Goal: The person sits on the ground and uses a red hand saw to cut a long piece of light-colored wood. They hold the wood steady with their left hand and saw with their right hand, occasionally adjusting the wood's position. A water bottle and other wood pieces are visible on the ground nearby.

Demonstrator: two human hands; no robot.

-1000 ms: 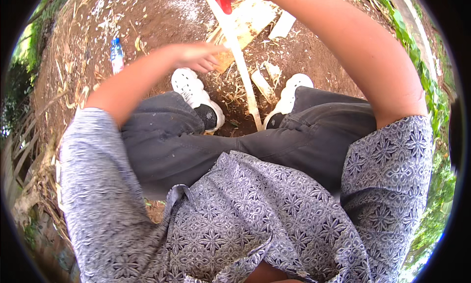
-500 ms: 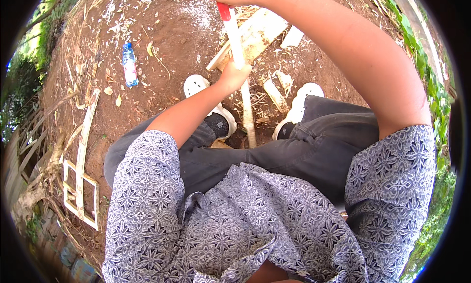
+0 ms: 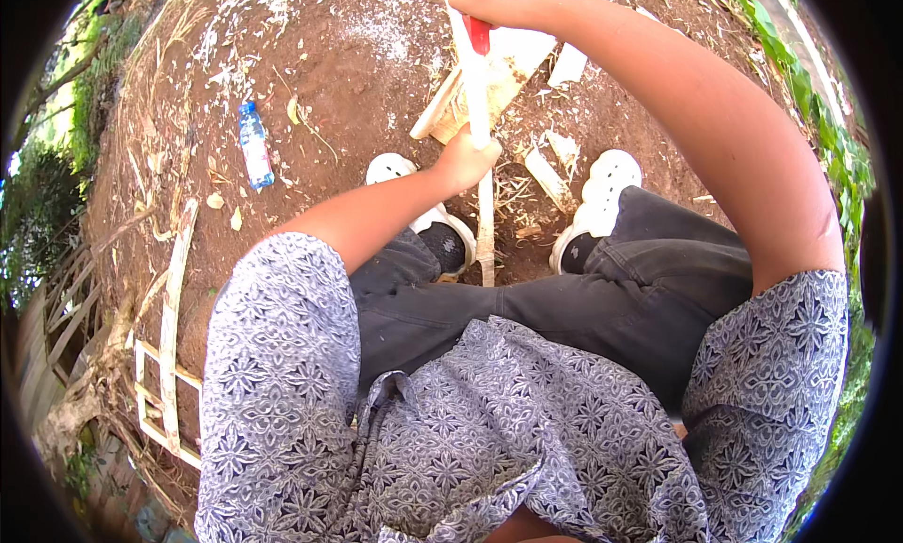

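Note:
My left hand (image 3: 467, 162) is closed around a long pale wooden stick (image 3: 485, 214), which runs from the far side down between my feet. Above it, my right hand (image 3: 508, 1) is closed on the red handle (image 3: 477, 27) of a tool lying along the stick's upper part. The tool's blade is lost in the glare, so its kind cannot be told. Behind the stick, on the ground, rests a broad pale wooden board (image 3: 513, 65). Wood shavings and a short split piece (image 3: 550, 178) lie between my white shoes (image 3: 602, 190).
A plastic bottle with a blue cap (image 3: 255, 146) lies on the brown soil (image 3: 348, 101) at the left. Nearer on that side are a pale strip of wood (image 3: 174, 308) and a thin rectangular frame (image 3: 143, 392). Green plants (image 3: 800, 96) line the right edge.
My right hand and the red handle have come nearer along the stick and a little right. The stick's upper end now shows beyond the handle. The whole view has shifted slightly.

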